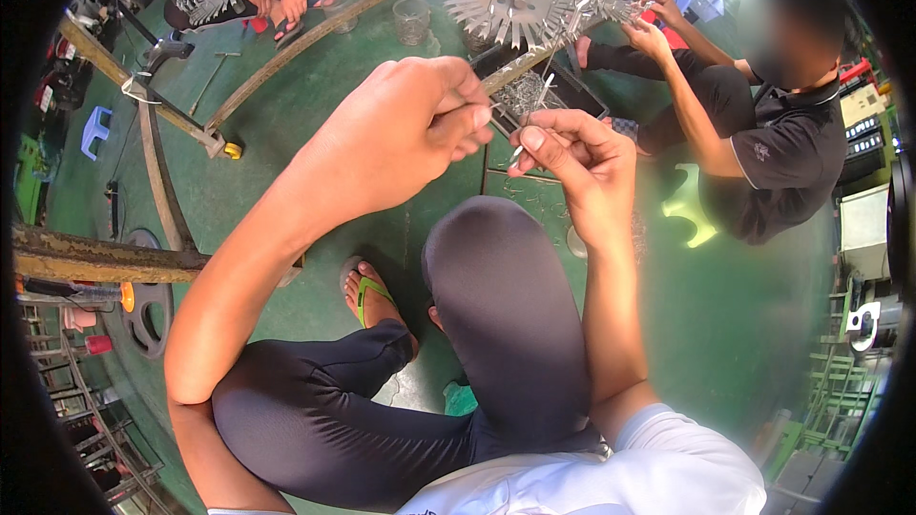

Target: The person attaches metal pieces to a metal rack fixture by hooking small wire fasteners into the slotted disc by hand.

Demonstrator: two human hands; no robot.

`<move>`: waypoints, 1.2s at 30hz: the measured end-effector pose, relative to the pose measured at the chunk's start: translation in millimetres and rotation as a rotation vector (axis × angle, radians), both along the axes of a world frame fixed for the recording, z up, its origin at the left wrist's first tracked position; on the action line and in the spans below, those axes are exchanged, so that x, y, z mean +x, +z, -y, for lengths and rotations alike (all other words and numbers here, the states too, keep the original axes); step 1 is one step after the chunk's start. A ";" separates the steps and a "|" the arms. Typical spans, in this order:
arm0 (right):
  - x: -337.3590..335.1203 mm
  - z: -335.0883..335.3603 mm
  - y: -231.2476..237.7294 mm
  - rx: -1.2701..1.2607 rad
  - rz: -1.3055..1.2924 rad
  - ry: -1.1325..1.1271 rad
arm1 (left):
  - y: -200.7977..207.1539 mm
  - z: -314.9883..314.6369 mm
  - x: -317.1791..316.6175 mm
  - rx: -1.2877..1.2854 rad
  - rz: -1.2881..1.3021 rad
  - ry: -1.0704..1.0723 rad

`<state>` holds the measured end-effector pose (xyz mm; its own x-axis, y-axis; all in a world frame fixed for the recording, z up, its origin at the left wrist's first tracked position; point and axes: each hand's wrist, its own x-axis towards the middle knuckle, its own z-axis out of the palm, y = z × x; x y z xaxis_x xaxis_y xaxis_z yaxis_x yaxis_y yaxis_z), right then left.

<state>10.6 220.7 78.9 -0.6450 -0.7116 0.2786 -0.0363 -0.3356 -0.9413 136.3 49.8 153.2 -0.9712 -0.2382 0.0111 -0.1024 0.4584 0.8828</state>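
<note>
My left hand (420, 133) is raised over my knees, its fingers curled together in a pinch. A thin tip shows at its fingertips, but what it holds is too small to name. Close beside it, my right hand (580, 154) pinches a small silvery metal piece (518, 153) between thumb and fingers. Just beyond both hands, a black tray (593, 95) holds many loose metal pieces (525, 93). Above the tray hangs a toothed metal disc (477, 14) on an upright post, with small metal parts hung around it.
At the right a co-worker (792, 143) crouches, hands at the hanging parts. Another person's hands (294, 1) show at upper left. A curved metal bar (286, 62) crosses the far side. A blue stool (95, 131) and a yellow-green stool (689, 207) stand on the green floor.
</note>
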 end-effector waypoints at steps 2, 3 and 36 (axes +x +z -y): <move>0.0 -0.6 1.0 -0.010 0.007 0.016 | -3.6 -4.0 -5.3 0.148 -0.071 0.011; -0.3 -1.5 2.1 -0.008 0.042 0.048 | -6.3 -4.4 -7.0 0.296 -0.141 0.024; -58.4 -48.4 -205.5 0.869 0.518 0.254 | -10.8 20.9 -2.1 0.383 -0.294 -0.203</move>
